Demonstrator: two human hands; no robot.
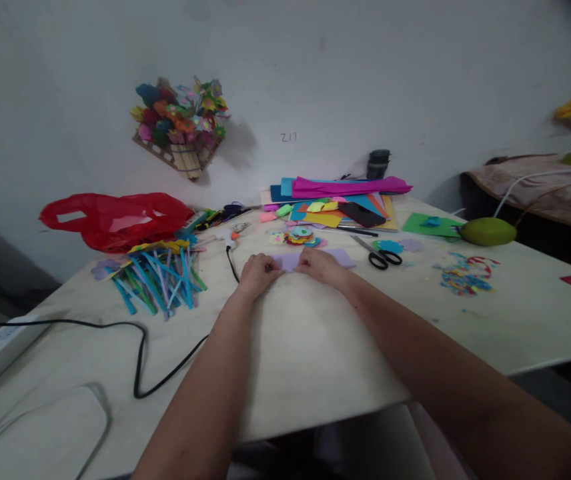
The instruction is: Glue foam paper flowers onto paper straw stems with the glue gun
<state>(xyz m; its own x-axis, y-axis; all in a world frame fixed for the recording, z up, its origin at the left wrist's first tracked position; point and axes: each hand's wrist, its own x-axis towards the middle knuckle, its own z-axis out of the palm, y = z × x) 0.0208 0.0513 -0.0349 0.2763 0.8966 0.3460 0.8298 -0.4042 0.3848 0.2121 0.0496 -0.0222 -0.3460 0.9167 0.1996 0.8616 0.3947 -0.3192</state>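
Observation:
A lavender strip (338, 257) lies flat on the white table (315, 347) in front of me. My left hand (259, 273) pinches its left end, fingers curled together. A little to the right, my right hand (315, 265) has its fingertips pressed together on the strip's near edge, and the rest of the strip extends out beyond that hand. Behind the hands sits a small pile of coloured paper flowers (301, 236). Black-handled scissors (384, 259) rest to the right, blades pointing away.
Blue and green strips (158, 277) and a red bag (125, 217) are at the left. A black cord (140, 360) runs past my left forearm to a glue gun (227, 238). Coloured sheets (345, 190) lie at the back; scraps (465, 277) and a green fruit (488, 231) at the right.

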